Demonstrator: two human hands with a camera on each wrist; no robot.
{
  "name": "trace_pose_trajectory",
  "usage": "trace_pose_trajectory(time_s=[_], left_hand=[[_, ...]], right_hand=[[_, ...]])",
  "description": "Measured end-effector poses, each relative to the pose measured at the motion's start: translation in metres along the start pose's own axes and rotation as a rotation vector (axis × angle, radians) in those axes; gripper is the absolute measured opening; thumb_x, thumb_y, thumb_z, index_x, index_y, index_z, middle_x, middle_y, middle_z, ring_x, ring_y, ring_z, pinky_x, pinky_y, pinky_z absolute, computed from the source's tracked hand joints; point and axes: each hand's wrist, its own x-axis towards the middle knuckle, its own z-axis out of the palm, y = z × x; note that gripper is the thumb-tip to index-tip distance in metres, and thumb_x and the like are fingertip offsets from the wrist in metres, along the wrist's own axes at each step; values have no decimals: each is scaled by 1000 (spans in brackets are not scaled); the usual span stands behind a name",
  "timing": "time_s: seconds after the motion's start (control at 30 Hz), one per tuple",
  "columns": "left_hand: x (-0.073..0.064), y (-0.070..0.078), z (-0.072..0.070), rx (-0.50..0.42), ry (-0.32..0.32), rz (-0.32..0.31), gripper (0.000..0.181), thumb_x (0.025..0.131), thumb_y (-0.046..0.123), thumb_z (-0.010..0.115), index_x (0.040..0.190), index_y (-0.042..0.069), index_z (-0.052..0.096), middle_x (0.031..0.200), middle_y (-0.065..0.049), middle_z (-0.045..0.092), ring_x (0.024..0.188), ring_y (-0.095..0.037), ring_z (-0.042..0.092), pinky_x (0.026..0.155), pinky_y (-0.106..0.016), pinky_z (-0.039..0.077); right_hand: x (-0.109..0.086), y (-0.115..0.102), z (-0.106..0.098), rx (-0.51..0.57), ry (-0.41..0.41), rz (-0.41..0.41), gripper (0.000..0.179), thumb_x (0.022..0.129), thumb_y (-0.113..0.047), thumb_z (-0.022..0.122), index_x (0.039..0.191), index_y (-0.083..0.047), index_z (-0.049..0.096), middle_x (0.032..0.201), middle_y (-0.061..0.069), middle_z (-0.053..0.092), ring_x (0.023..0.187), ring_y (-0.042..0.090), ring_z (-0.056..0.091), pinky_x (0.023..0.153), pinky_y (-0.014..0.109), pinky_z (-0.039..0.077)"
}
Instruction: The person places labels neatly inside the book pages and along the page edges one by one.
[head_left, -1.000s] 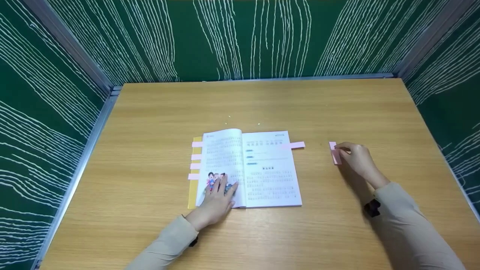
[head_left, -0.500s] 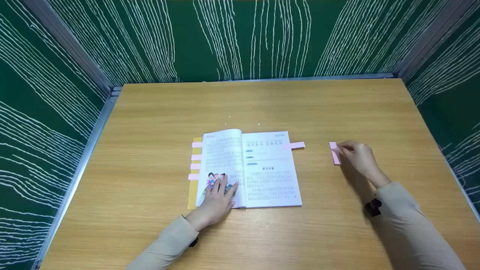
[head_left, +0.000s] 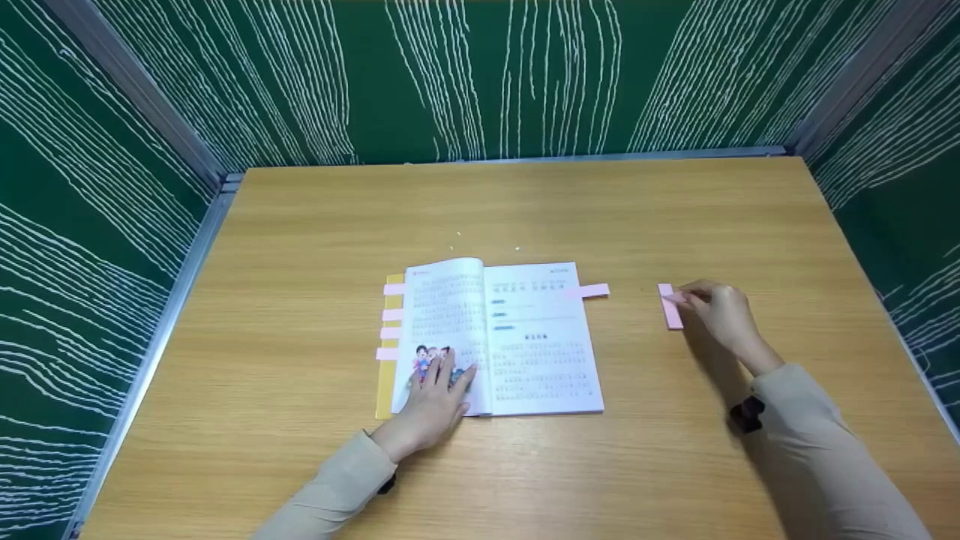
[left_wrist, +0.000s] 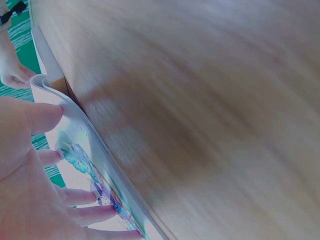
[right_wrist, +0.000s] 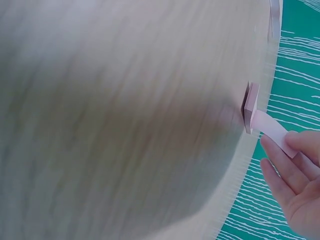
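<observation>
An open book with printed pages lies on the table. My left hand rests on its left page over a colour cartoon picture, fingers spread and straight. To the right of the book is a narrow pad of pink sticky notes. Between thumb and forefinger, my right hand pinches the end of one pink sticky strip. In the right wrist view this strip curves up from the pad, its other end still joined to it.
Several pink tabs stick out past the book's left edge, over a yellow cover edge. One pink tab juts from the right page. Small white specks dot the wooden table behind the book. Green walls with white lines surround it.
My right hand has drawn slightly to the right, away from the pad, lifting the strip's end with it. The left hand and the book have stayed still.
</observation>
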Motion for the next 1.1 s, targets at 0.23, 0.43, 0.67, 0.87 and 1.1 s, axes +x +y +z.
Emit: trace_pose_trajectory(time_s=[0.23,0.43,0.67,0.87,1.1], left_hand=[[-1,0,-1,9,-9,-3,52,94,29,39,141,15,22,144,-22,9,128,-44,12,95,-65,16],[0,0,-2,25,-10,17,52,94,29,38,141,12,22,143,-25,8,127,-46,13,94,-65,19],[0,-1,0,35,5,20,51,94,29,39,140,12,25,143,-25,11,127,-46,15,94,-65,20],[0,-1,0,34,14,21,51,93,28,39,140,12,25,142,-25,12,127,-45,16,94,-65,19],[-1,1,0,33,19,18,51,93,29,40,140,12,25,143,-25,12,127,-45,16,94,-65,19]], right_hand=[[-1,1,-1,11,23,30,13,82,4,56,91,10,64,88,27,63,72,26,56,52,7,34],[-2,2,-2,-17,71,25,11,81,4,57,87,9,64,82,25,64,66,25,54,50,10,33],[-3,3,-2,7,85,63,12,82,5,56,88,10,64,84,27,63,74,29,58,51,5,33],[-3,3,-2,53,92,113,12,83,2,56,88,10,65,86,26,64,69,2,53,51,3,35],[-4,3,-3,61,105,155,14,83,0,56,90,9,65,88,25,64,66,-7,45,53,4,35]])
